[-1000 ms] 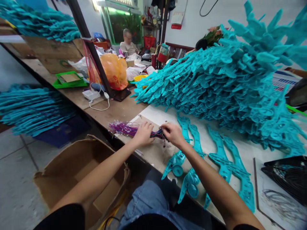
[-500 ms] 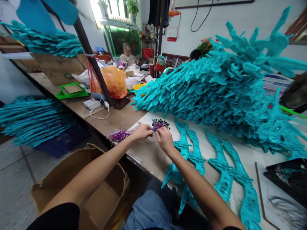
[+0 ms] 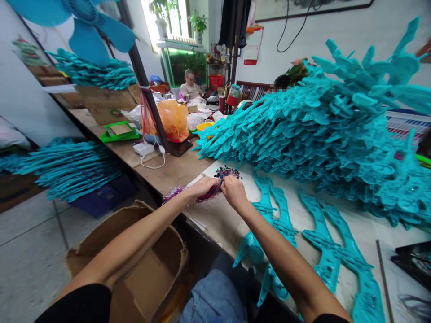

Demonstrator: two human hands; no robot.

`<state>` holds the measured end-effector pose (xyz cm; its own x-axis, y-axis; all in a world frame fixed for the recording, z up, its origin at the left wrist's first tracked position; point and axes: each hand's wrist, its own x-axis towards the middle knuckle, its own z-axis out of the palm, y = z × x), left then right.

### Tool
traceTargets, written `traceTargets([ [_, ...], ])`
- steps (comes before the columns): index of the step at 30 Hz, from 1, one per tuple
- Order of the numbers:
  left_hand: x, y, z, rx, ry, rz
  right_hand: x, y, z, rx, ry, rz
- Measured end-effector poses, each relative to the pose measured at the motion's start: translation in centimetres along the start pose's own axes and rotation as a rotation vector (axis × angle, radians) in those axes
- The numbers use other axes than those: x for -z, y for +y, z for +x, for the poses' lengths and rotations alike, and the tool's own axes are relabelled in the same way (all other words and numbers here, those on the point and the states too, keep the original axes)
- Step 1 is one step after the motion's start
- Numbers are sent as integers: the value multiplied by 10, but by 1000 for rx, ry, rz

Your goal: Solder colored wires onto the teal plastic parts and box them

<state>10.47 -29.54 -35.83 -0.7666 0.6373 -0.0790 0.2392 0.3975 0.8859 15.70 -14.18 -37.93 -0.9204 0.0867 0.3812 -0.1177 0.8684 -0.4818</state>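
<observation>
A bundle of thin red, blue and purple wires [image 3: 213, 194] lies across the table in front of me. Small black connectors [image 3: 232, 172] fan out at its far end, and pale, clear-looking tips [image 3: 172, 194] spread at its near left end. My left hand [image 3: 206, 185] is closed on the bundle just below the connectors. Close beside it, my right hand [image 3: 233, 190] pinches at the wires, its fingertips partly hidden. Several turquoise plastic moulded pieces [image 3: 283, 211] lie flat to the right of my hands.
A high heap of turquoise parts [image 3: 303, 134] fills the table's right side. An open cardboard box [image 3: 151, 273] stands below the table edge, left of my legs. A metal post [image 3: 148, 94], orange bag [image 3: 173, 119] and green tray [image 3: 119, 131] are farther back. A person [image 3: 191, 85] sits behind.
The view has shifted left, so the scene sits farther right. My hands stay together at the bundle, and more of the wire length shows below my left hand.
</observation>
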Motion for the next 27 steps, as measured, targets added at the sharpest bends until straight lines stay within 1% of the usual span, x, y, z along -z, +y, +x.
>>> traceTargets([
  [2, 13, 4, 0, -12, -50, 43, -3, 6, -1, -29, 28, 99],
  [5, 36, 17, 9, -28, -95, 272, -9, 18, -5, -88, 62, 273],
  [7, 44, 25, 21, -18, -96, 432, -13, 24, -8, -118, 80, 381],
  [8, 44, 29, 29, -1, -118, 451, -15, 26, -9, -128, 90, 428],
  [10, 35, 32, 42, 47, -193, 373, -16, 27, -11, -139, 112, 505],
  [12, 19, 30, 52, 102, -244, 241, -15, 27, -13, -146, 131, 568],
  [15, -5, 21, 57, 138, -233, 105, -10, 26, -16, -157, 131, 663],
  [17, -14, 15, 55, 152, -229, -2, -5, 25, -18, -163, 114, 738],
  [20, -16, 9, 46, 182, -219, -171, 4, 25, -20, -167, 107, 859],
  [23, -11, 8, 33, 200, -215, -309, 12, 23, -20, -155, 87, 960],
  [27, -1, 8, 18, 198, -235, -438, 22, 21, -19, -114, 27, 962],
])
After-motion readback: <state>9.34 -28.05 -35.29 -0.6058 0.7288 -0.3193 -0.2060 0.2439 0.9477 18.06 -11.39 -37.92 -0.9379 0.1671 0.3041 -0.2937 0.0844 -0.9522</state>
